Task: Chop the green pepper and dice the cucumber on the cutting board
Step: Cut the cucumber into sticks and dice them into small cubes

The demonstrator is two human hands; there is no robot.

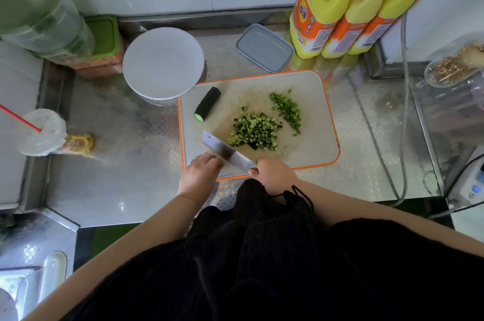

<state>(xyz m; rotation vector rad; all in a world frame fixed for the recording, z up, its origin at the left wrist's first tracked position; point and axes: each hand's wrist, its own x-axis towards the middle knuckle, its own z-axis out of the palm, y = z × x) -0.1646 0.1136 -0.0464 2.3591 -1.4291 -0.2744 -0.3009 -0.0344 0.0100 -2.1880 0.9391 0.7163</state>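
Diced cucumber [253,134] heaped on cutting board [318,121] — chopped pepper [286,109] beside

Cutting board [309,100]: bare surface along the right side and far right corner; access from the right is open over the steel counter [117,163]. Centre occupied by the diced cucumber pile [254,134], chopped pepper strip [286,111] just beside it. Cucumber stub [207,107] lies at the far left corner. Near edge blocked by the knife [227,154] and both hands. White round lid [163,62] overlaps the far left corner. Yellow bottles [348,6] and grey container [264,48] stand close behind the far edge. Counter left of board is open up to the cup [42,132].
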